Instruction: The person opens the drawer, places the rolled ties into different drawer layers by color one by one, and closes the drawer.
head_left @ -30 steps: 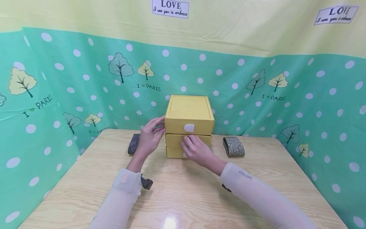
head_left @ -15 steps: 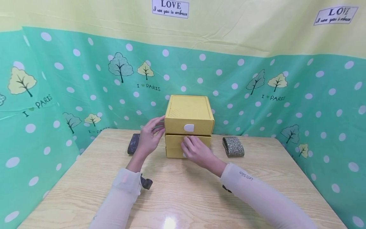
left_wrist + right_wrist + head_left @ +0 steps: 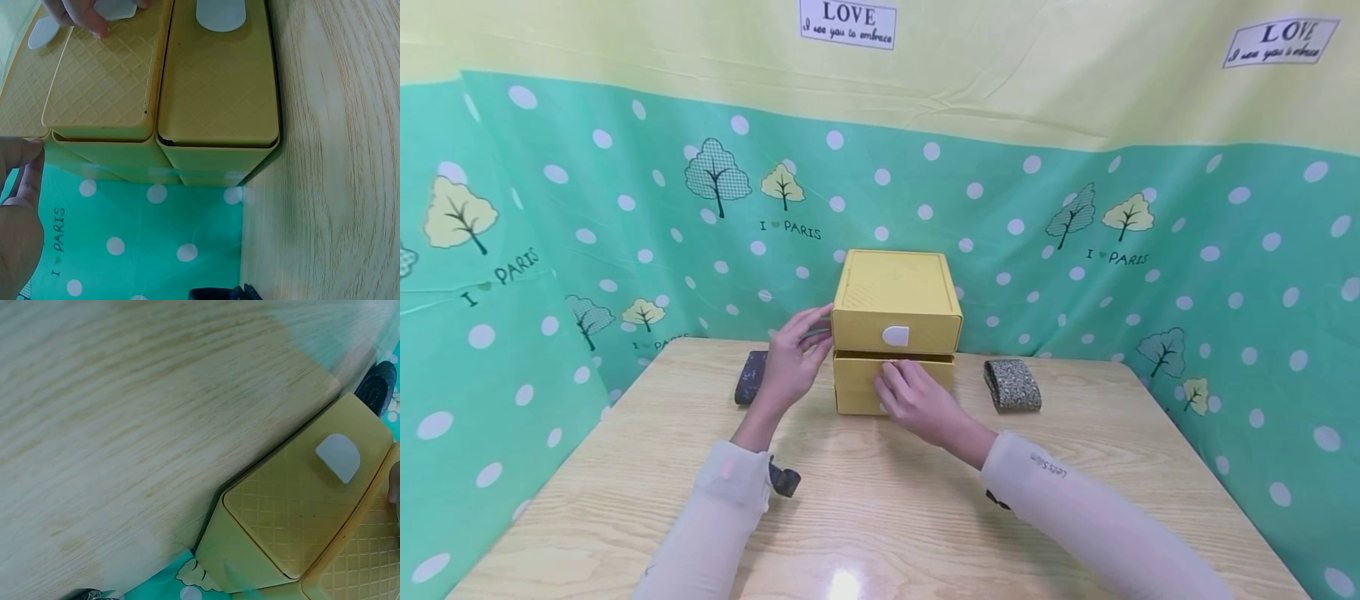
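Observation:
A yellow cabinet (image 3: 895, 279) with three stacked drawers and white tab handles stands at the back of the table. My right hand (image 3: 917, 402) pinches the white tab handle (image 3: 115, 7) of the middle drawer (image 3: 106, 87), which juts slightly out of its frame. A dark gap shows above that drawer's front in the head view. My left hand (image 3: 793, 358) has its extended fingers against the cabinet's left side, near the top drawer (image 3: 861, 331). The bottom drawer (image 3: 281, 512) sits closed in the right wrist view, its tab (image 3: 339, 456) untouched.
A dark folded patterned item (image 3: 750, 379) lies left of the cabinet, partly behind my left hand. On the right lies a grey speckled folded item (image 3: 1013, 384). A green dotted curtain (image 3: 1015, 183) hangs close behind the wooden table (image 3: 880, 517).
The middle drawer has slid a little out toward me with my right hand on its tab, and the gap above it has widened. My left hand has stayed in place.

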Demonstrator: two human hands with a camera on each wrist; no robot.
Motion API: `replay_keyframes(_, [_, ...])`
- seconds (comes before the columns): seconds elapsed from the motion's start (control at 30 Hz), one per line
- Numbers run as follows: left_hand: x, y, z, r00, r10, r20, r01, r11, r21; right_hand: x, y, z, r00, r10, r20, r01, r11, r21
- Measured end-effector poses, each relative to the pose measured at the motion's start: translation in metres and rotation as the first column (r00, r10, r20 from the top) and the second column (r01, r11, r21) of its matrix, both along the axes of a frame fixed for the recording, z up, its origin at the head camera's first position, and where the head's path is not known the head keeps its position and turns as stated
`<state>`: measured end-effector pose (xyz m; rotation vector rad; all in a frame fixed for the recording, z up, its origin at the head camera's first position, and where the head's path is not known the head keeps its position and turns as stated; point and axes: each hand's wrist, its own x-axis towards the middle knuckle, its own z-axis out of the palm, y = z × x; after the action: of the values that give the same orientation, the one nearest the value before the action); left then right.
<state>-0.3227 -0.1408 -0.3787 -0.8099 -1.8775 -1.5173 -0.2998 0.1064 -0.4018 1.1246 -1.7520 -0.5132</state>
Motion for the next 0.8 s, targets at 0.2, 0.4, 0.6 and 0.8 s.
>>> replay_keyframes(0.2, [0.0005, -0.0002, 0.0003, 1.000, -0.005, -0.005, 0.005, 1.000, -0.003, 0.0018, 0.0007, -0.0011, 1.000, 0.017, -0.025, -0.017, 1.000, -0.003])
replay_keyframes(0.4, [0.0007, 0.0003, 0.0008, 1.000, -0.005, -0.017, 0.005, 1.000, 0.002, 0.0038, 0.0009, -0.0010, 0.999, 0.034, -0.030, -0.034, 0.999, -0.012])
replay_keyframes(0.6, [0.0011, 0.0002, 0.0008, 1.000, -0.002, -0.011, 0.002, 1.000, -0.007, 0.0063, 0.0023, -0.0021, 0.999, 0.037, -0.023, -0.037, 0.999, 0.003])
replay_keyframes(0.8, [0.0004, -0.0006, 0.0006, 1.000, 0.006, -0.012, -0.006, 1.000, -0.012, 0.0092, 0.0028, -0.0006, 0.999, 0.035, -0.028, -0.035, 0.999, 0.013])
